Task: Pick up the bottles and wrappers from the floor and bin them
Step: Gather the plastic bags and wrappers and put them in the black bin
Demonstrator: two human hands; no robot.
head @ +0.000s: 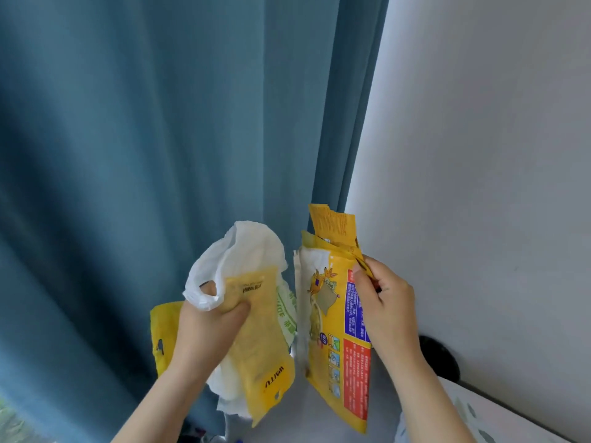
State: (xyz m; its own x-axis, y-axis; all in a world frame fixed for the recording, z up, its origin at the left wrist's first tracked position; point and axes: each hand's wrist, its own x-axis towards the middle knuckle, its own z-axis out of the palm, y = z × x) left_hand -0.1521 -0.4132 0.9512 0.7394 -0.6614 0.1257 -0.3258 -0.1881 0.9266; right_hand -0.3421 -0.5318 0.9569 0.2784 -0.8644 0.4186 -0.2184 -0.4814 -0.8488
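Observation:
My left hand (208, 321) grips a bundle of litter: a white plastic bag (243, 251) looped over my fingers, a yellow wrapper (265, 346) and a green-and-white wrapper (286, 311) behind it. Another yellow piece (163, 334) sticks out to the left of that wrist. My right hand (382, 302) pinches the top of a large yellow snack bag (332, 330) with blue and red panels; a smaller yellow wrapper (332, 222) stands up behind it. Both bundles are held in the air, side by side. No bottle and no bin can be made out.
A blue curtain (160, 155) hangs straight ahead and to the left. A white wall (479, 155) fills the right. A black rounded object (441, 356) sits low by the wall, above a pale patterned surface (486, 414). Small items lie on the floor at the bottom edge.

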